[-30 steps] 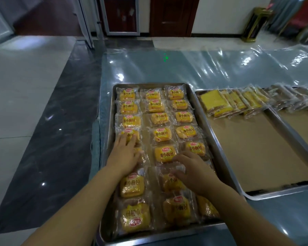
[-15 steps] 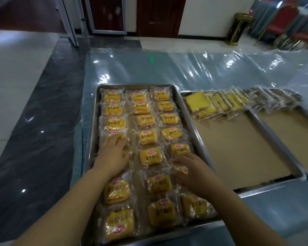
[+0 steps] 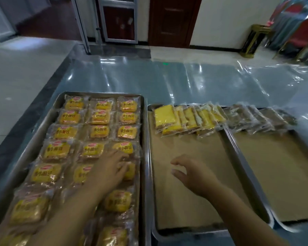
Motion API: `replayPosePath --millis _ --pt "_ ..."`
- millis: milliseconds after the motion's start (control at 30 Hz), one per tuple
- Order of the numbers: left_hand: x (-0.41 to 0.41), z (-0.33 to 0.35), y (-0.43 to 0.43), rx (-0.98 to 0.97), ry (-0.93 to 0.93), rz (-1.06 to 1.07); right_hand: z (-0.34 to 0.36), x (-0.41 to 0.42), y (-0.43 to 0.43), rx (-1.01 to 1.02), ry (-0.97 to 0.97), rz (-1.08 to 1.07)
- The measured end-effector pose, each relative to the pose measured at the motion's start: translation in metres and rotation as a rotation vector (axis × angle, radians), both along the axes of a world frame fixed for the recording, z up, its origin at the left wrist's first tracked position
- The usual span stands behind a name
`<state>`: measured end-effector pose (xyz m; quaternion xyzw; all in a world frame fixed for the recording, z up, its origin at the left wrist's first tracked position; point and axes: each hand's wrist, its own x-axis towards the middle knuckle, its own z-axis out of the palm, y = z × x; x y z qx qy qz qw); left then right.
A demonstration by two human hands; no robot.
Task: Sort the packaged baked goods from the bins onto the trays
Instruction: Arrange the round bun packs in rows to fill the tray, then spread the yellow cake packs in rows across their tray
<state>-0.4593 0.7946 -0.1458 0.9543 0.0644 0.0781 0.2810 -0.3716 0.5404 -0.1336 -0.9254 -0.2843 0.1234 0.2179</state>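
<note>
Far left: steel rectangular tray (image 3: 146,121), filled with clear-wrapped yellow small-bread packets (image 3: 96,149) in three columns, packets touching edge to edge. Left hand (image 3: 107,170) lies palm down on the tray's right column, at about 3 o'clock of the tray; fingers (image 3: 120,156) spread, tips touching a packet's wrap. Nothing pinched that can be seen.

Centre: second steel tray (image 3: 154,233) lined with brown paper (image 3: 187,192), rims of both trays just beside each other. Overlapping row of yellow sliced-cake packets (image 3: 185,119) along its 12 o'clock edge. Right hand (image 3: 194,174) above bare paper near mid-tray, fingers loosely spread, empty, pointing toward 10 o'clock.

Right: third paper-lined steel tray (image 3: 238,157), with a row of brown wrapped packets (image 3: 259,118) at its 12 o'clock edge; blurred.

All on a counter covered with glossy clear plastic sheet (image 3: 185,80).
</note>
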Motion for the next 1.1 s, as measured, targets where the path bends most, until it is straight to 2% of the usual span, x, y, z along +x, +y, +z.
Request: replayPosePath --millis 100,333,567,700,833,933,1100 --pt "0.010 0.000 -0.037 -0.013 0.008 0.063 0.001 0.027 -0.032 -0.057 -0.006 0.012" --pt "0.051 -0.003 -0.073 -0.008 0.086 0.024 -0.001 0.079 -0.061 -0.119 0.025 -0.104" --pt "0.131 -0.008 -0.067 -0.122 0.121 0.101 -0.003 0.128 -0.023 -0.122 0.034 -0.287" --pt "0.183 -0.016 -0.063 0.014 0.224 0.165 -0.005 0.149 0.008 -0.098 0.008 -0.339" --pt "0.222 -0.021 -0.069 0.058 0.395 0.275 -0.013 0.162 0.033 -0.146 0.009 -0.352" --pt "0.241 -0.018 -0.077 0.122 0.529 0.349 -0.022 0.167 0.038 -0.068 0.063 -0.402" --pt "0.244 -0.015 -0.082 0.028 0.496 0.394 -0.029 0.167 0.033 0.119 0.120 -0.432"
